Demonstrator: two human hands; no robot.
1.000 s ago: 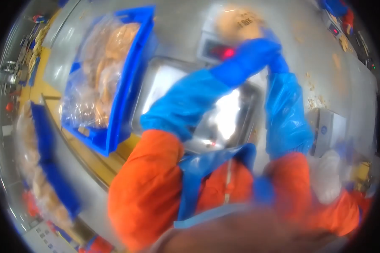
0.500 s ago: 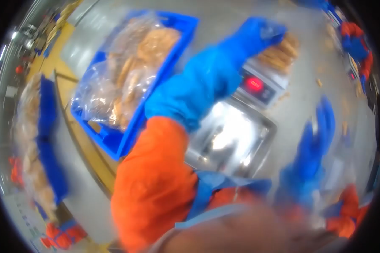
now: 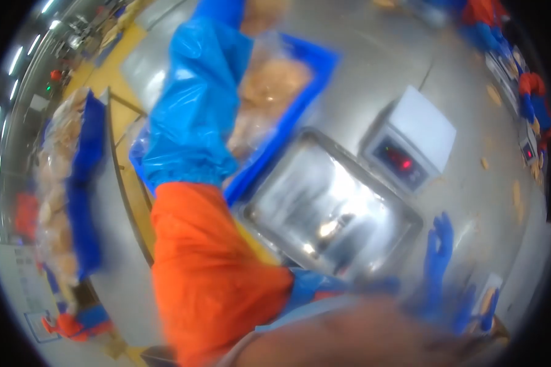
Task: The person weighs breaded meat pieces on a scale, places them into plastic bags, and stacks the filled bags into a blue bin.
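My left arm, in an orange sleeve and shiny blue cover, reaches over the blue crate (image 3: 326,64). My blue-gloved left hand (image 3: 220,7) is cut off by the top edge, its fingers out of sight. Beside it a blurred bag of tan, flat food pieces (image 3: 265,13) appears to hang from its grip. Clear bags of similar pieces (image 3: 275,85) fill the crate. My right hand (image 3: 438,248), in a blue glove, is open at the lower right, fingers extended and holding nothing. A shiny metal tray (image 3: 312,208) lies between the hands.
A white scale (image 3: 423,129) with red digits stands behind the tray. Loose tan pieces (image 3: 485,163) lie on the metal table. More bags in blue crates (image 3: 58,183) line the left. Co-workers (image 3: 536,98) are at the right edge; other gloved hands (image 3: 465,309) show low right.
My left hand has moved from the scale leftward to above the crate, and the tan bag has left the scale. My right hand is lower. The view has shifted.
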